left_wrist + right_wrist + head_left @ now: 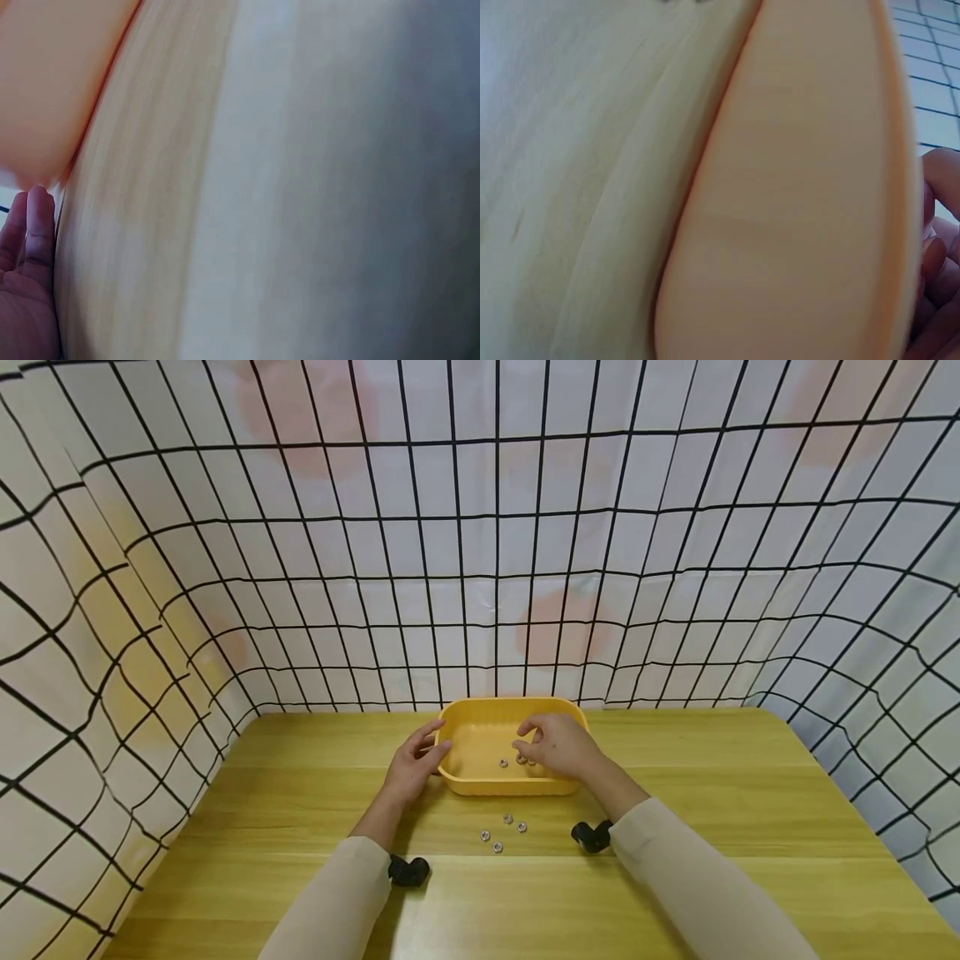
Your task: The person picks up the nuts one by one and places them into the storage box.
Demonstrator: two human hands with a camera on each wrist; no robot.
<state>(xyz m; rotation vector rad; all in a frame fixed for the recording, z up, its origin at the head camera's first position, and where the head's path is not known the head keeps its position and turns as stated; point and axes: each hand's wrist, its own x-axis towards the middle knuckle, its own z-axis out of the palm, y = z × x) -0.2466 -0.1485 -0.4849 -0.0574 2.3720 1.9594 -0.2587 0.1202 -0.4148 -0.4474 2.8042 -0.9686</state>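
Note:
A yellow tray [517, 787] stands at the far side of the table. My left hand [408, 772] rests at its left end, fingers fairly straight against the wall and thumb at the rim; the left wrist view shows straight fingers [39, 232] by the tray wall [60, 82]. Over the tray's right part hovers my right hand [562, 747], thumb and forefinger apart with nothing visible between them. Small metal nuts [503, 763] lie inside the tray below it, some perhaps hidden by the hand. In the right wrist view the tray's side [795, 187] hides part of the fingers [934, 255].
Several more metal nuts [497, 847] lie loose on the wooden table [300, 818] in front of the tray. A white sheet behind a black grid net [495, 518] encloses the back and sides. Black wrist cameras [408, 872] stick out below both forearms.

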